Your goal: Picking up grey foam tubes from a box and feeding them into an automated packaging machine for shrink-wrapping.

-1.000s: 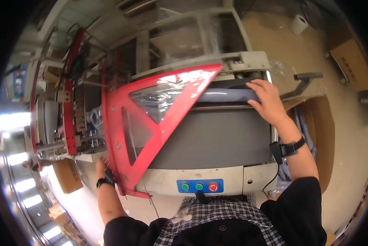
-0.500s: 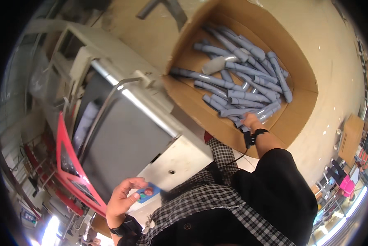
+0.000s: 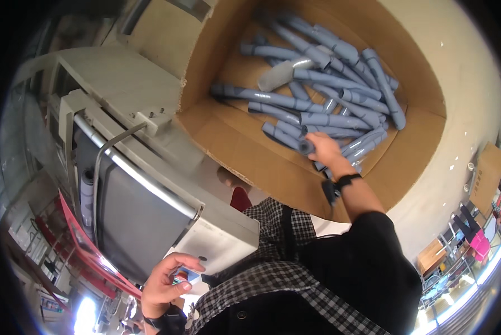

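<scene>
Inside the cardboard box [image 3: 429, 145] lie several blue-grey rolls [image 3: 340, 120], some wrapped in shiny clear film. My right hand [image 3: 325, 149] reaches in, its fingers closed round the end of one blue-grey roll [image 3: 306, 147] near the box's front side. That roll's far part is hidden among the others. My left hand [image 3: 167, 282] is held low on the left with thumb and fingers apart and nothing between them. It hovers by the blue button panel [image 3: 191, 275] of a cream machine [image 3: 228, 234], partly covering it.
The machine's dark belt [image 3: 144, 206] stands left of the box, with a metal bar [image 3: 108, 148] bent over it and another roll [image 3: 87, 195] at its far side. A red frame [image 3: 88, 245] is further left. At the far right are another cardboard box [image 3: 488, 173] and a person in pink [image 3: 478, 245].
My view has shifted, bringing the box closer. My right hand has moved left along the box's near side and now grips a roll's end. My left hand stays by the button panel.
</scene>
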Demonstrator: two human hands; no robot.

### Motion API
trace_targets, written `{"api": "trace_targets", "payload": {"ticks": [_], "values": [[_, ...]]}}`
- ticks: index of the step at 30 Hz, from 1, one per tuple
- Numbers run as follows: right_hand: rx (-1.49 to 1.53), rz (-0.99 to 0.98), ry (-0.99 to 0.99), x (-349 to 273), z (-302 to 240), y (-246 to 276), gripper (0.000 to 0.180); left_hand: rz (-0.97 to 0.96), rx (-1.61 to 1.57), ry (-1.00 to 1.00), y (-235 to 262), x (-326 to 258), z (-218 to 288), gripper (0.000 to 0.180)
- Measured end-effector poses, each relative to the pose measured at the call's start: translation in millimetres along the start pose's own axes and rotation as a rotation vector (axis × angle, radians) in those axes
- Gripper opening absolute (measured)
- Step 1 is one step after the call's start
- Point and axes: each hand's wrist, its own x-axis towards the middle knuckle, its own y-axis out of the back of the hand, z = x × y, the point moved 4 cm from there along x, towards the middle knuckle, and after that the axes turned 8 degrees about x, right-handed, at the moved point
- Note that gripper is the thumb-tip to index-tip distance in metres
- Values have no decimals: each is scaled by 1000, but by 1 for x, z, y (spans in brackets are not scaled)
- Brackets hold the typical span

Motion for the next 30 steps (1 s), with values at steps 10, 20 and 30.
{"api": "trace_targets", "payload": {"ticks": [10,20,30], "values": [[165,783,985,-201,-296,184,51,-700,-90,-572,-41,30,29,71],[-368,348,870,-169,-380,142,45,-240,-514,-702,53,-36,30,62],[235,-319,570,-121,-522,21,66,426,-194,-990,101,-94,-33,60]]}}
